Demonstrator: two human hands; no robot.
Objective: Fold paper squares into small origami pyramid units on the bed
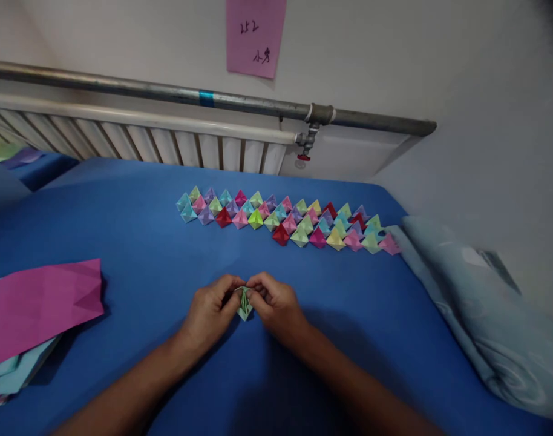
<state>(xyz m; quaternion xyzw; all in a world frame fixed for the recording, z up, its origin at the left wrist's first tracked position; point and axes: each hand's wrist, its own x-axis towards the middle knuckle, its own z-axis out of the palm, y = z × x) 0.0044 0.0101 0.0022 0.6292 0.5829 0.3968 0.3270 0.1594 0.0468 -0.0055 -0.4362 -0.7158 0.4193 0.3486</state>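
Saw a blue worktop (135, 254) spread across most of the view, with a white radiator (166, 142) behind its far edge. Noted a pale blue-green cloth (476, 327) bunched along the right edge and, toward the left edge, a stack of papers (26, 369) topped by a magenta sheet (45, 303). Found many-coloured folded pieces (289, 224) in close, staggered rows along the far edge, ending just beside the cloth toward the far right corner. Kept left hand (210, 309) and right hand (276, 307) well in from the far edge, each grip pinched on a green folded paper (244, 312). Held that between both, nearer than the rows, tip directed away from the far edge.
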